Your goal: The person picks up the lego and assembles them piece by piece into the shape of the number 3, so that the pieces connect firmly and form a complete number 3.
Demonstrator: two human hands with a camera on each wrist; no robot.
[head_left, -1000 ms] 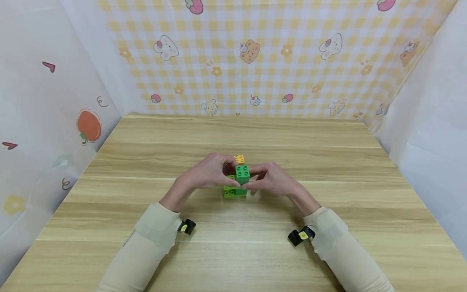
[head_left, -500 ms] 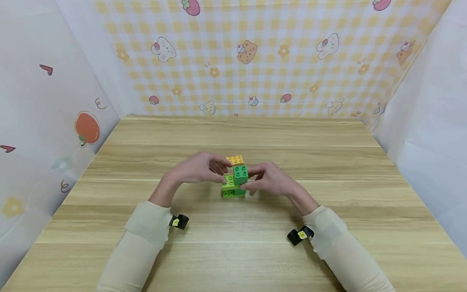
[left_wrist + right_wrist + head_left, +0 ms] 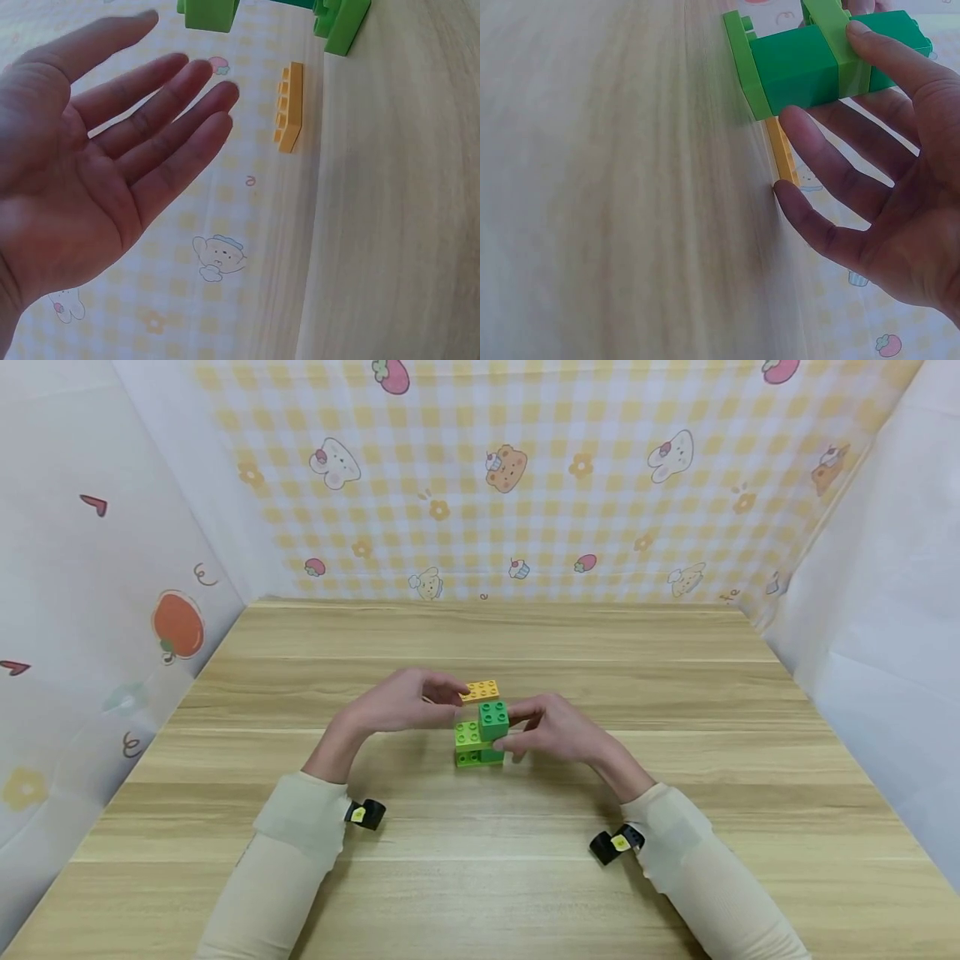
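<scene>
A small stack of toy building bricks stands mid-table. From the bottom it has a light green plate, a dark green brick (image 3: pixel 795 67), another light green plate (image 3: pixel 467 739) and a dark green brick (image 3: pixel 493 718) on top at the right end. My right hand (image 3: pixel 558 731) holds the stack from the right, thumb on the upper light green plate and forefinger behind. Its other fingers spread loosely below the thumb in the right wrist view. My left hand (image 3: pixel 397 703) hovers left of the stack, palm bare, fingers relaxed in the left wrist view.
Behind the stack an orange plate (image 3: pixel 482 692) lies flat on the wooden table (image 3: pixel 480 860), close to the left fingertips in the head view. A checked cloth (image 3: pixel 450 468) hangs along the table's far edge, with pale cloth at both sides.
My left hand has let go of the stack and drawn back to the left, uncovering the upper light green plate and the orange plate. The right hand stays on the stack.
</scene>
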